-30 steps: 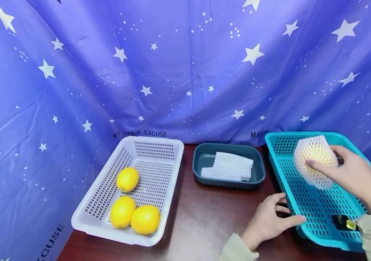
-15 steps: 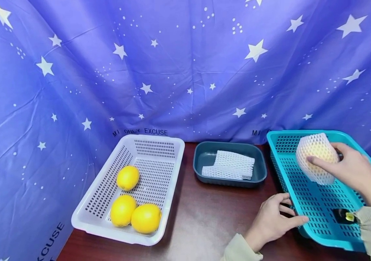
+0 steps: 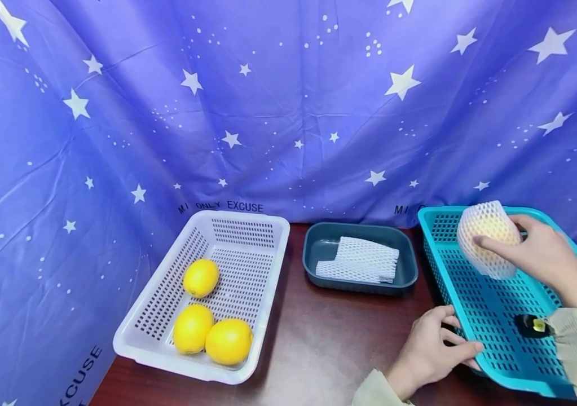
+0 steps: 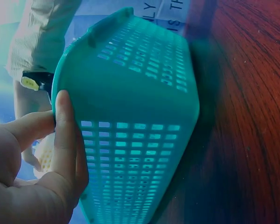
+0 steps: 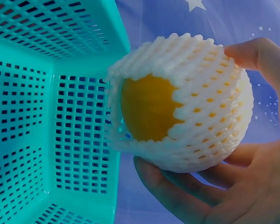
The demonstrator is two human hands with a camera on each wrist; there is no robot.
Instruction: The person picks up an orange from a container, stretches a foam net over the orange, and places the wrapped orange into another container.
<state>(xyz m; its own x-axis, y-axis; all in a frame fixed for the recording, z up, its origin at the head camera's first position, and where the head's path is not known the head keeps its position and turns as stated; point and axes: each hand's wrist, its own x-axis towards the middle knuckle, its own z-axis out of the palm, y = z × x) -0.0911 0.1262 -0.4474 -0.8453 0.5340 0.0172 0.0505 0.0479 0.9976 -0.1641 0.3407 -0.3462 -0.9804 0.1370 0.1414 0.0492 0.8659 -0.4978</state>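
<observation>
In the head view my right hand [image 3: 544, 254] holds a yellow fruit wrapped in a white foam net [image 3: 488, 239] above the far part of a teal perforated basket [image 3: 463, 327]. The right wrist view shows bare yellow skin through the open end of the foam net [image 5: 214, 102], with thumb and fingers curled round its sides. At the basket's near left side, my left hand [image 3: 430, 352] grips the rim. Its thumb and fingers pinch the teal rim [image 4: 65, 79] in the left wrist view, fingers lying against the outer wall.
A white perforated basket [image 3: 268, 293] on the left holds yellow fruits [image 3: 229, 341] without nets. Between the baskets, a dark tray [image 3: 318, 237] contains flat white foam nets [image 3: 364, 262]. A starry blue curtain [image 3: 288, 113] hangs behind the brown table [image 3: 318, 349].
The netted fruit in my right hand has risen slightly and shifted a little left over the teal basket. My left hand stays at the rim. The whole head view has shifted slightly.
</observation>
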